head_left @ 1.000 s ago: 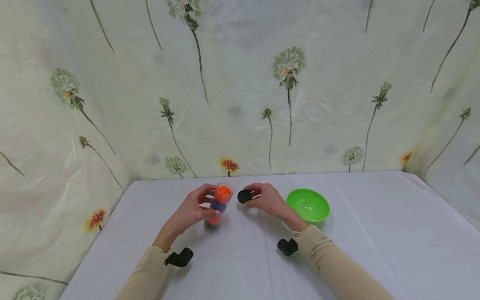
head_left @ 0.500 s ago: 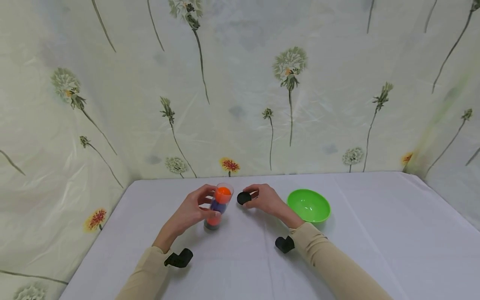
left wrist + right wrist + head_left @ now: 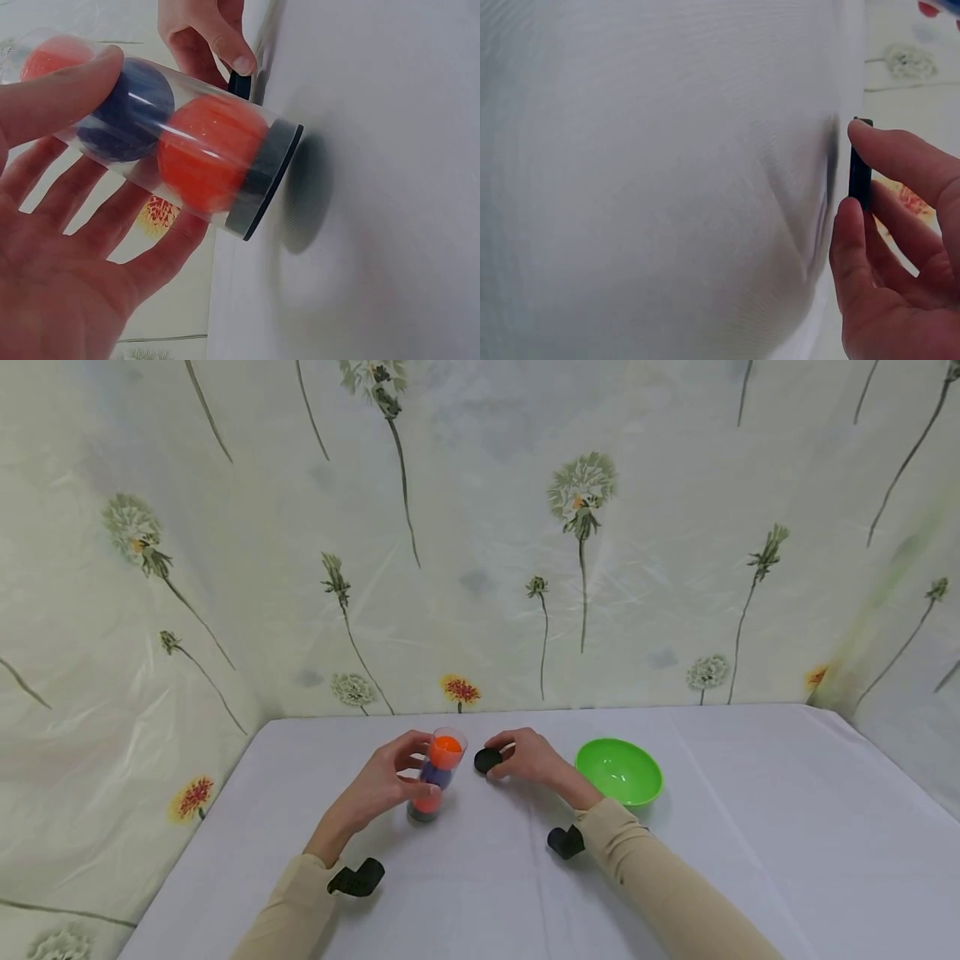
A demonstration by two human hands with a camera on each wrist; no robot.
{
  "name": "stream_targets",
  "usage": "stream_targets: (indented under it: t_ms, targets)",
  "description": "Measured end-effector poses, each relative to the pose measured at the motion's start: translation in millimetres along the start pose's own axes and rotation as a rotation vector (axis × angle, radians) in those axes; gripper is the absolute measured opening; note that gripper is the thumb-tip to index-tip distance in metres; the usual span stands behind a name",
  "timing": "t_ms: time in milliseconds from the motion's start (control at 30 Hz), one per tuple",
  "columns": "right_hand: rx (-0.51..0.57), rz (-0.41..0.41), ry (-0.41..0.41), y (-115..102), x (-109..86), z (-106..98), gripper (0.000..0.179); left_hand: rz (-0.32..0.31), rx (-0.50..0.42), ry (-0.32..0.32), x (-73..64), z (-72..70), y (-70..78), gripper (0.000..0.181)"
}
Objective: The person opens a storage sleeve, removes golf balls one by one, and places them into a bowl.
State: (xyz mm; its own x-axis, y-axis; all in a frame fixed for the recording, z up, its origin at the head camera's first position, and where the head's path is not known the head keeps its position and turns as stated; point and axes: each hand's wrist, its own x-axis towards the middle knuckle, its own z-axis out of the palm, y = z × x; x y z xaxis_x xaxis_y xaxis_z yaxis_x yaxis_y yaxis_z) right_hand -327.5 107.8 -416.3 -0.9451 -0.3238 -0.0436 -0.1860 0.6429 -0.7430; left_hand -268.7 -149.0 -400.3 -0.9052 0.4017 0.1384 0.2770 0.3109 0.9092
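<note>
My left hand (image 3: 384, 783) grips a clear plastic tube (image 3: 438, 774), thumb on one side and fingers on the other. Stacked inside are an orange ball (image 3: 447, 745), a dark blue ball (image 3: 127, 111) and a red-orange ball (image 3: 214, 154). The tube leans a little, and its black-capped bottom end (image 3: 264, 180) is close over the white cloth in the left wrist view. To the right of the tube, my right hand (image 3: 532, 757) pinches a round black lid (image 3: 487, 761) by its edge, low over the table. The right wrist view shows this lid edge-on between thumb and fingers.
A bright green bowl (image 3: 618, 772) stands right of my right hand, near the forearm. White cloth (image 3: 465, 893) covers the table, and a flower-printed sheet (image 3: 480, 552) hangs behind it. A black camera mount (image 3: 357, 877) sits on the left wrist, another (image 3: 566, 842) on the right.
My right hand has lowered the black lid slightly toward the table, and the right forearm has shifted a little left. The left hand and the tube stay nearly still.
</note>
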Motion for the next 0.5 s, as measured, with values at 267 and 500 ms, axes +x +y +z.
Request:
stream_targets:
  t_ms: [267, 500]
  targets:
    - [-0.035, -0.003, -0.005, 3.6, 1.7, 2.2, 0.043, 0.009, -0.005, -0.022, -0.7, -2.5, -0.9, 0.054]
    - [-0.021, -0.010, -0.007, 6.0, 1.8, 1.7, 0.043, -0.011, -0.008, -0.014, -0.6, -0.7, -0.1, 0.056]
